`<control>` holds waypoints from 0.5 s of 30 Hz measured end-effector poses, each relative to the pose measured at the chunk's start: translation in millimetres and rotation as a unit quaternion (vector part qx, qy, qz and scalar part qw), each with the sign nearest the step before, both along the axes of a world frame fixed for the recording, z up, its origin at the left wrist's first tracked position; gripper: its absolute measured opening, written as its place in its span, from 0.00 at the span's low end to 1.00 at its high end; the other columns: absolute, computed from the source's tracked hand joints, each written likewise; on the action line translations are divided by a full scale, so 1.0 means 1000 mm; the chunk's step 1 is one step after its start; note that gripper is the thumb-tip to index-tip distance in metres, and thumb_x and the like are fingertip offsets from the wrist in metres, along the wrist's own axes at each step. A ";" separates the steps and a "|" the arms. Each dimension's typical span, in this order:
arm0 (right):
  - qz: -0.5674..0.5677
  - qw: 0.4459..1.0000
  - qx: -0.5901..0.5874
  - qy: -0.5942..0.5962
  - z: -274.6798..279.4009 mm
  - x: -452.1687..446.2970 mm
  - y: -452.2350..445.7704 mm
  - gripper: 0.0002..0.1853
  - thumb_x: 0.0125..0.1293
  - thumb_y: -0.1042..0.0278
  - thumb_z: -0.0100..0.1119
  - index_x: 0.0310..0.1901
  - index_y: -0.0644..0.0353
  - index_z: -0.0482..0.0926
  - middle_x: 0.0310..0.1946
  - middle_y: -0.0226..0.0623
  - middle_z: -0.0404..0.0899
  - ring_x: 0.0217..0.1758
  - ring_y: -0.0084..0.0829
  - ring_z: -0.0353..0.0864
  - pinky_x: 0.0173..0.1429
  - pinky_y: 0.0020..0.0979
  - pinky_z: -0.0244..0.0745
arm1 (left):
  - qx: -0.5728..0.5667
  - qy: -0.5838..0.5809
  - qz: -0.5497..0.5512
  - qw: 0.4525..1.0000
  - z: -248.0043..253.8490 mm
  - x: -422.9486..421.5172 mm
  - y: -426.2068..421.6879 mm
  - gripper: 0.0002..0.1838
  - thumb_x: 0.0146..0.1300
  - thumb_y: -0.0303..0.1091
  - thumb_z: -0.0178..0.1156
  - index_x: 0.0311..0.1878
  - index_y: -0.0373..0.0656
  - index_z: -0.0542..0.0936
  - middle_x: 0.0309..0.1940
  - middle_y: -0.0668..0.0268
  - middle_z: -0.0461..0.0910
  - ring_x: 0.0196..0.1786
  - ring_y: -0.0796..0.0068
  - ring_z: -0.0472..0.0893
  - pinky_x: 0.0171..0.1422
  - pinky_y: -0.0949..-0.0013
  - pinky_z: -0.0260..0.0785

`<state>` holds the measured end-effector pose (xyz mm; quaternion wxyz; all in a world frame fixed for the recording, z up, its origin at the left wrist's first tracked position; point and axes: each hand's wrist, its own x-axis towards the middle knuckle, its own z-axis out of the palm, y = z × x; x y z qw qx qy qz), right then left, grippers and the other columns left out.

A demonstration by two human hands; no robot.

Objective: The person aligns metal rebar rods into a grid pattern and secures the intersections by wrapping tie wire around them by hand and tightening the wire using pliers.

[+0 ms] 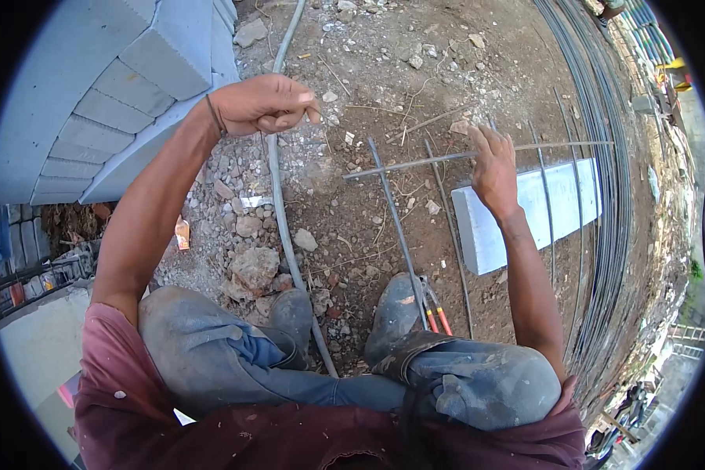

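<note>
My left hand (pixel 272 104) is in the air over the rubble, fingers curled into a pinch. Whatever is between its fingertips is too small to make out. My right hand (pixel 495 174) is at a thin steel crossbar (pixel 415 164), its bent fingers over the bar; their undersides are hidden. This crossbar lies across several long steel bars (pixel 395 207) on the ground. A cutting tool with red and orange handles (pixel 439 310) stands beside my right boot (pixel 395 313). Under the bars on the right rests a pale grey block (pixel 482 231).
A stack of pale blocks (pixel 117 94) rises at the left. A grey hose (pixel 279 188) runs between my boots. Broken stones (pixel 254 268) and a small orange-labelled packet (pixel 182 233) lie left of it. A bundle of long rods (pixel 615 204) curves along the right.
</note>
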<state>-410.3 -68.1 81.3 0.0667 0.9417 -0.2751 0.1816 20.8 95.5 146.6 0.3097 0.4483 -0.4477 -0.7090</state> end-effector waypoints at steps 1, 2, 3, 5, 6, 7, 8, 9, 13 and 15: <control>0.001 0.998 0.040 -0.051 0.020 0.009 0.010 0.25 0.65 0.81 0.55 0.65 0.59 0.77 0.58 0.47 0.81 0.64 0.48 0.78 0.74 0.49 0.68 | -0.054 0.030 -0.011 0.998 0.024 0.004 -0.005 0.21 0.83 0.44 0.52 0.53 0.32 0.81 0.17 0.76 0.68 0.18 0.91 0.60 0.19 0.81 0.50; 0.004 0.992 0.079 -0.100 0.038 0.019 0.016 0.26 0.68 0.81 0.55 0.68 0.59 0.75 0.60 0.47 0.81 0.65 0.47 0.80 0.72 0.49 0.71 | -0.108 0.062 -0.021 0.992 0.044 0.004 -0.010 0.21 0.84 0.44 0.50 0.54 0.32 0.80 0.17 0.77 0.67 0.18 0.92 0.59 0.19 0.82 0.49; 0.008 0.992 0.079 -0.099 0.052 0.028 0.020 0.26 0.68 0.81 0.55 0.68 0.59 0.75 0.60 0.47 0.81 0.65 0.47 0.80 0.72 0.49 0.71 | -0.110 0.062 -0.017 0.992 0.061 -0.002 -0.013 0.21 0.84 0.44 0.50 0.54 0.32 0.80 0.17 0.77 0.67 0.18 0.92 0.59 0.19 0.82 0.49; -0.005 0.918 0.351 -0.183 0.079 0.045 0.029 0.25 0.76 0.75 0.54 0.73 0.61 0.70 0.61 0.49 0.81 0.61 0.45 0.84 0.66 0.47 0.79 | -0.211 0.147 0.028 0.966 0.084 -0.024 -0.022 0.20 0.85 0.40 0.46 0.59 0.31 0.77 0.18 0.78 0.64 0.17 0.92 0.57 0.19 0.84 0.48; -0.003 0.919 0.350 -0.183 0.094 0.058 0.037 0.25 0.76 0.75 0.54 0.73 0.61 0.70 0.61 0.49 0.81 0.61 0.45 0.84 0.66 0.47 0.79 | -0.213 0.146 0.028 0.966 0.087 -0.038 -0.025 0.20 0.85 0.40 0.46 0.59 0.31 0.77 0.18 0.78 0.64 0.17 0.92 0.57 0.19 0.84 0.48; 0.052 0.761 0.566 -0.313 0.108 0.071 0.046 0.26 0.78 0.71 0.54 0.75 0.64 0.67 0.60 0.52 0.81 0.59 0.45 0.85 0.64 0.46 0.82 | -0.195 0.158 0.127 0.960 0.089 -0.053 -0.027 0.20 0.85 0.40 0.46 0.61 0.30 0.75 0.19 0.78 0.64 0.17 0.92 0.57 0.20 0.84 0.49; 0.103 0.533 0.731 -0.414 0.116 0.077 0.053 0.28 0.79 0.68 0.55 0.76 0.67 0.63 0.60 0.55 0.81 0.57 0.44 0.86 0.61 0.44 0.84 | -0.174 0.169 0.223 0.944 0.090 -0.064 -0.028 0.20 0.85 0.39 0.46 0.64 0.30 0.73 0.19 0.79 0.63 0.18 0.92 0.57 0.20 0.84 0.49; 0.104 0.534 0.730 -0.414 0.117 0.077 0.057 0.28 0.79 0.68 0.55 0.76 0.67 0.63 0.60 0.55 0.81 0.57 0.44 0.86 0.61 0.44 0.84 | -0.154 0.189 0.232 0.942 0.085 -0.071 -0.027 0.19 0.85 0.39 0.46 0.64 0.31 0.73 0.21 0.79 0.65 0.18 0.91 0.58 0.22 0.84 0.51; 0.057 0.593 0.676 -0.433 0.116 0.072 0.062 0.33 0.81 0.59 0.52 0.78 0.71 0.57 0.58 0.60 0.80 0.57 0.45 0.85 0.60 0.44 0.84 | -0.027 0.174 0.344 0.922 0.051 -0.104 -0.005 0.16 0.85 0.39 0.47 0.59 0.34 0.74 0.21 0.77 0.66 0.19 0.89 0.60 0.23 0.81 0.53; 0.014 0.619 0.648 -0.444 0.113 0.067 0.059 0.33 0.82 0.57 0.50 0.78 0.71 0.55 0.58 0.60 0.80 0.57 0.45 0.85 0.60 0.44 0.84 | 0.007 0.170 0.345 0.923 0.036 -0.127 0.013 0.15 0.85 0.39 0.47 0.55 0.36 0.74 0.21 0.76 0.67 0.19 0.88 0.60 0.24 0.79 0.53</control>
